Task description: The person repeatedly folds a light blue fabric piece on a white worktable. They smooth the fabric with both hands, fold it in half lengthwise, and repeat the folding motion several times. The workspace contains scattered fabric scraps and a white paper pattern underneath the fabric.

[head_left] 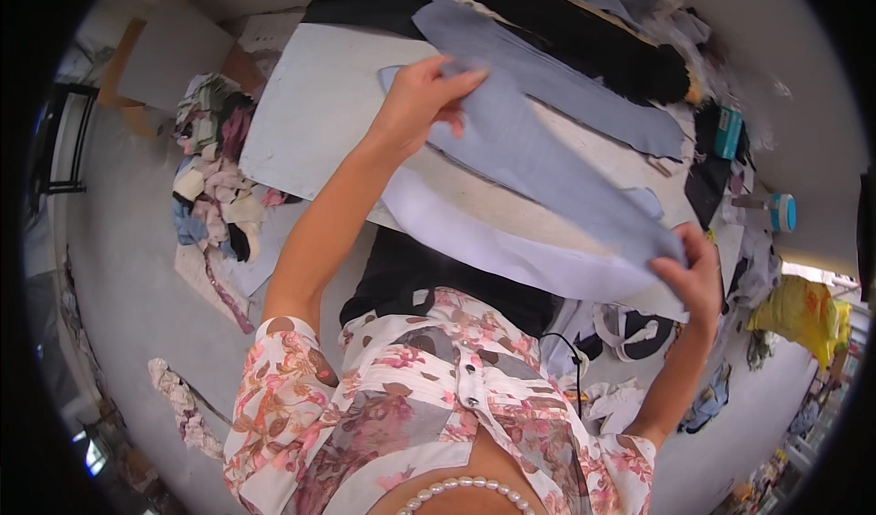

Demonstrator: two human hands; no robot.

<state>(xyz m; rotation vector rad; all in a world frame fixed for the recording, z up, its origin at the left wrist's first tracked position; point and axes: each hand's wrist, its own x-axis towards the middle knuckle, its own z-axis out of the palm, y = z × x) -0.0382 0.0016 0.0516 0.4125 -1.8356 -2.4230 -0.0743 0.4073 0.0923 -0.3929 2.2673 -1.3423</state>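
A long grey-blue strip of fabric (538, 155) stretches slantwise above the table, slightly blurred. My left hand (415, 104) pinches its far left end, thumb on top. The near right end is gripped between the thumb and fingers of my right hand (693, 273). Partly hidden beneath the strip, another grey-blue piece lies on the pale table (310, 104). A white fabric strip (511, 255) curves along the table's near edge. Beyond my hands, more grey-blue fabric (566, 72) lies in a long narrow layer.
Black fabric (557, 22) lies across the table's far side. A heap of mixed scraps (219, 187) sits on the floor at left, near an open cardboard box (169, 54). At right are a teal package (727, 132), a blue-lidded tub (782, 212) and a yellow bag (794, 319).
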